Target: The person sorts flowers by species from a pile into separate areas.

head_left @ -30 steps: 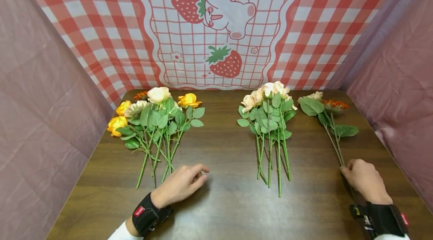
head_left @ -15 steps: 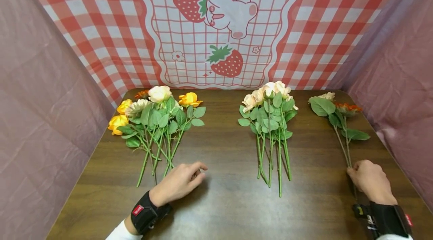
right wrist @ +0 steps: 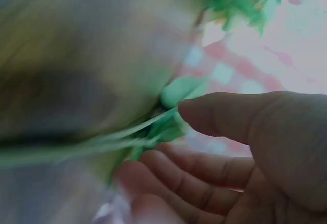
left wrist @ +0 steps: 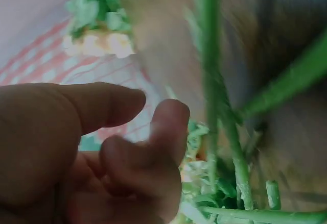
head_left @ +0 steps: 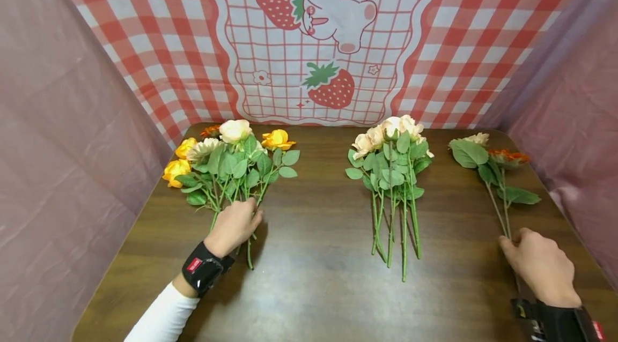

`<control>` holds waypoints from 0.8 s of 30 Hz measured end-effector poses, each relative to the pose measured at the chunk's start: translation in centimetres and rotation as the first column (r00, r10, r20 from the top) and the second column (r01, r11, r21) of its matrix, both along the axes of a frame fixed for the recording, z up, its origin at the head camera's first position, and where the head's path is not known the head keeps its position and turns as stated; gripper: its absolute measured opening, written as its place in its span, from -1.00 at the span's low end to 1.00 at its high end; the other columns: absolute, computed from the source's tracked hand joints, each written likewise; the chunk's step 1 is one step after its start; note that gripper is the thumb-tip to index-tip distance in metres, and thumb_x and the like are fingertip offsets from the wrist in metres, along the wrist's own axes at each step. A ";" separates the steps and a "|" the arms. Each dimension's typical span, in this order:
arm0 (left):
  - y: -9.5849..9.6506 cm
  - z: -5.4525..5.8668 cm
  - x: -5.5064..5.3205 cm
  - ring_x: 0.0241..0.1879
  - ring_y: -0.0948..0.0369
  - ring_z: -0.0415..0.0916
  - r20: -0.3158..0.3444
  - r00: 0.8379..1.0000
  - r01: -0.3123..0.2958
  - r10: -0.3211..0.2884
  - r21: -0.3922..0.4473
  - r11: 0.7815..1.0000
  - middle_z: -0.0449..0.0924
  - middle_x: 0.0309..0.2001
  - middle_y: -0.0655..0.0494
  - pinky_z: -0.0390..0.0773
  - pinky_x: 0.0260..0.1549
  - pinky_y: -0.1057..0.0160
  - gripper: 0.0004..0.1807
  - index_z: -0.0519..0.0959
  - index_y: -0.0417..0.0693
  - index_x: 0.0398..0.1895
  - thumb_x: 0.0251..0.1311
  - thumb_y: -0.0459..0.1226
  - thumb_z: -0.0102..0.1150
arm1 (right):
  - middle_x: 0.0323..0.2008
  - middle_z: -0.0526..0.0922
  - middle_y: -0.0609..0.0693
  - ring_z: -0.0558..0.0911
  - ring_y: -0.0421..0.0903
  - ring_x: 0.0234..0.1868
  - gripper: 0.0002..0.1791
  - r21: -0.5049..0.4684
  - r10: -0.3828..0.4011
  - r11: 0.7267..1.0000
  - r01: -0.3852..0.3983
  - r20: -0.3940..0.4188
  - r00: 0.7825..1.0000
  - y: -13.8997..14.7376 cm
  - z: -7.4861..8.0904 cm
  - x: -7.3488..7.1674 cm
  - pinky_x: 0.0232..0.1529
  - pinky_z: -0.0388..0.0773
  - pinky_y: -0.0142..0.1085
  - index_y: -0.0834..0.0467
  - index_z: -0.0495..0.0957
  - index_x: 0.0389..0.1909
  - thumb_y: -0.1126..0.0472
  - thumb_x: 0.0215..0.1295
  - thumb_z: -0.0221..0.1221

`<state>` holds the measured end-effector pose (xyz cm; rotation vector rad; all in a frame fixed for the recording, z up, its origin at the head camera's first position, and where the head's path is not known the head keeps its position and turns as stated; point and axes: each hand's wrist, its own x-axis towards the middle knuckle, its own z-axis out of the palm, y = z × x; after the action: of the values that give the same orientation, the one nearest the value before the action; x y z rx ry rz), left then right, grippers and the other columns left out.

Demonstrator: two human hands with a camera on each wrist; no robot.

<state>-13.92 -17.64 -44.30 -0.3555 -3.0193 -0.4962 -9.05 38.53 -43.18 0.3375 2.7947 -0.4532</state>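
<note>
In the head view, my left hand (head_left: 234,228) is over the stems of the left pile of flowers (head_left: 235,131), which mixes yellow, cream and orange blooms. The left wrist view shows its thumb and curved index finger apart, with green stems (left wrist: 210,81) beside the fingertips and nothing between them. At the far right, my right hand (head_left: 543,264) lies by the stems of an orange flower (head_left: 509,157) and a cream flower (head_left: 477,139). Its thumb and fingers are spread in the right wrist view, the thin stems (right wrist: 117,141) running close to the thumb tip.
A bunch of pale peach roses (head_left: 391,127) lies right of the middle on the brown wooden table (head_left: 318,256). A red checked cloth (head_left: 463,36) with strawberries hangs behind. Pink curtains (head_left: 579,117) stand at both sides.
My left hand has moved forward and left onto the left pile's stems. The right hand has shifted right with the orange and cream flowers, and its thumb has spread from its fingers.
</note>
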 end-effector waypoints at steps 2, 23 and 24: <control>0.0 -0.3 -1.0 -0.70 0.07 0.44 0.029 1.000 -0.003 0.004 -0.065 0.998 0.54 -0.64 -0.09 0.45 -0.80 0.06 -0.80 0.45 -0.12 -0.58 0.13 -0.22 0.09 | -0.50 0.59 0.23 0.48 0.00 -0.65 -0.44 0.005 0.016 1.000 -0.015 -0.125 0.992 -1.5 0.5 0.2 -0.72 0.41 -0.06 0.38 0.45 -0.15 -0.12 0.30 -0.04; -1.4 -1.4 -2.2 -0.75 0.15 0.34 -0.141 0.985 0.109 -0.098 0.076 0.991 0.33 -0.75 0.07 0.41 -0.82 0.12 -0.88 0.31 -0.12 -0.61 -0.01 -0.41 0.00 | -0.64 0.52 -0.12 0.38 -0.27 -0.69 -0.92 0.063 0.338 0.921 -0.385 -0.624 0.705 -15.2 2.4 0.8 -0.72 0.32 -0.26 0.12 0.59 -0.40 0.20 0.17 0.18; -1.4 -1.4 -2.2 -0.74 0.19 0.32 -0.154 0.982 0.129 -0.113 0.100 0.987 0.33 -0.74 0.10 0.39 -0.81 0.17 -0.89 0.32 -0.12 -0.58 0.00 -0.42 0.00 | -0.64 0.50 -0.13 0.37 -0.28 -0.68 -0.94 0.058 0.346 0.915 -0.399 -0.622 0.703 -15.6 2.3 0.8 -0.70 0.32 -0.27 0.10 0.58 -0.41 0.20 0.17 0.18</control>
<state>-16.10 -19.02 -45.69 -0.5456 -2.8255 -0.6123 -8.21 22.91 -40.86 -0.5057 3.3355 -0.6731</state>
